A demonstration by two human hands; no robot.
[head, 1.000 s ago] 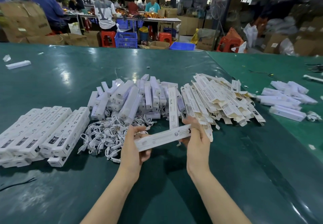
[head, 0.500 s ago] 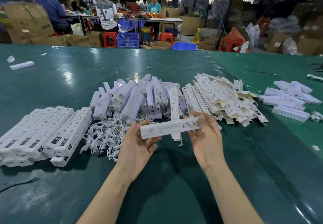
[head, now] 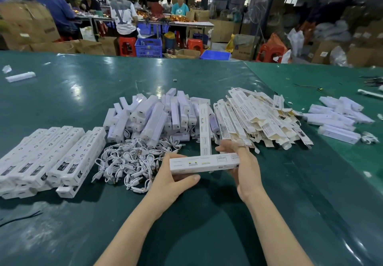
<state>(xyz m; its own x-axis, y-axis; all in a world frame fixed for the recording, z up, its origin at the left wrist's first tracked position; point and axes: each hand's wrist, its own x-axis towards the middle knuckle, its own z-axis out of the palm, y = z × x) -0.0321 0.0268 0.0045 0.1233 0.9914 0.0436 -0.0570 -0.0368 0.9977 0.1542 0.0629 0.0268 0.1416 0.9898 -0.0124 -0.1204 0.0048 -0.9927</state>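
Note:
A long, narrow white carton [head: 204,163] lies level between my two hands, just above the green table [head: 62,91]. My left hand [head: 173,179] grips its left end, thumb under the front edge. My right hand [head: 244,166] holds its right end, fingers wrapped behind it. Another white carton [head: 204,126] lies on the table behind, pointing away from me.
Finished white cartons [head: 49,157] lie in a neat row at the left. Several coiled white cables [head: 128,162] sit in front of a heap of white bar-shaped devices [head: 153,116]. Flat unfolded cartons [head: 259,118] pile at the right, more devices [head: 335,118] beyond. People work at a far table [head: 186,23].
Both hands have turned the carton from tilted to level and rotated it, so a different face shows. It has moved slightly to the right.

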